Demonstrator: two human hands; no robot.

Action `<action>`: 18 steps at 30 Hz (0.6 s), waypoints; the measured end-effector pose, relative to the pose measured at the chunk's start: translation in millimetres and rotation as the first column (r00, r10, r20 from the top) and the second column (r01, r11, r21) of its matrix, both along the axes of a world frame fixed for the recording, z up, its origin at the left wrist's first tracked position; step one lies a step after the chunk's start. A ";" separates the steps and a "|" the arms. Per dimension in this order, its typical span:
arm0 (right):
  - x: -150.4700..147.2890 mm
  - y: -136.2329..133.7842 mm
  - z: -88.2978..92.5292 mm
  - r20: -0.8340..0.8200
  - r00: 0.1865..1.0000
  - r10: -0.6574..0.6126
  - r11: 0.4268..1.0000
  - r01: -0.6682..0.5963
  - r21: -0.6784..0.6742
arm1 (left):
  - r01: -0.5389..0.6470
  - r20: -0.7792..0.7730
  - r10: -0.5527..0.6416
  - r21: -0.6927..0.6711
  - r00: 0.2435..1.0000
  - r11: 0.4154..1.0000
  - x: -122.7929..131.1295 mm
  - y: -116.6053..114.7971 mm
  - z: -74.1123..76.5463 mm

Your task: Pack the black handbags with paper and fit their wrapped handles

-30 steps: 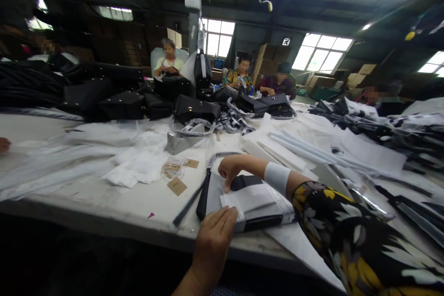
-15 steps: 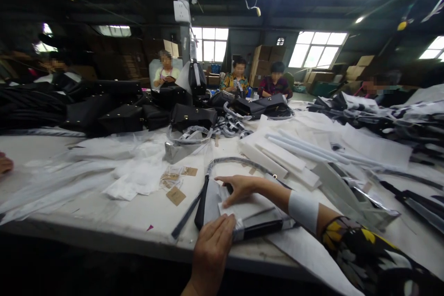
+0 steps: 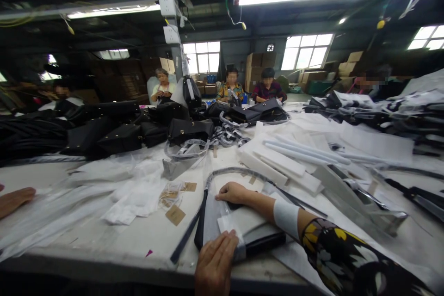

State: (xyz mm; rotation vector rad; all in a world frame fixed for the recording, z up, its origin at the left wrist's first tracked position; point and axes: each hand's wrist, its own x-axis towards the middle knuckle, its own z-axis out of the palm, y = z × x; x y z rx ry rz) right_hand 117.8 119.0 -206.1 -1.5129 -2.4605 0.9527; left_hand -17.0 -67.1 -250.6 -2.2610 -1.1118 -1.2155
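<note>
A black handbag (image 3: 265, 244) lies on the table in front of me, a grey sheet (image 3: 209, 217) spread over its side. Its strap (image 3: 239, 169), wrapped in clear film, arches behind it. My left hand (image 3: 215, 261) rests on the near edge with fingers stretched out flat, touching a white padding piece (image 3: 243, 219); its thumb is hidden. Over the bag's far left part, my right hand (image 3: 234, 193) has thumb and forefinger pinched together at the grey sheet. What lies between these fingertips is too small to make out.
Brown tags (image 3: 175, 215) and crumpled white wrapping (image 3: 135, 194) lie to the left, near another person's hand (image 3: 15, 201). White foam strips (image 3: 287, 166) are at the right. Black bags (image 3: 190, 130) line the back, where several people sit. A dark strip (image 3: 185, 239) reaches the table's front edge.
My right hand has gone from spread fingers to a pinch. My left hand stays on the bag's near edge. At far left, the other person's hand has come further into view.
</note>
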 end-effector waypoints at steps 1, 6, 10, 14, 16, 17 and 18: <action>-0.8 -1.7 1.8 -0.001 1.000 0.000 1.000 0.000 0.018 | 0.015 0.001 -0.015 0.000 1.000 1.000 -0.2 -1.1 4.5; 22.8 -3.2 25.9 -0.006 1.000 -0.020 0.992 0.021 0.124 | 0.190 0.065 -0.179 -0.267 0.982 0.945 -16.0 -13.3 36.4; 84.2 -0.5 53.6 0.094 0.976 -0.196 0.958 0.170 0.230 | 0.154 0.309 -0.004 -0.462 0.951 0.874 -41.7 4.6 52.0; 138.9 -5.6 58.8 0.256 0.873 -0.416 0.899 0.352 0.260 | 0.140 0.469 0.352 -0.738 0.810 0.660 -53.2 60.4 56.0; 150.7 -9.0 51.7 0.291 0.843 -0.453 0.887 0.393 0.241 | 0.183 0.484 0.419 -0.793 0.769 0.580 -50.8 86.5 55.8; 153.2 -10.1 47.5 0.289 0.841 -0.457 0.886 0.403 0.230 | 0.197 0.492 0.433 -0.800 0.755 0.566 -48.5 96.2 55.4; 154.0 -10.7 43.8 0.273 0.846 -0.458 0.886 0.409 0.221 | 0.207 0.503 0.439 -0.799 0.745 0.564 -46.1 103.4 55.0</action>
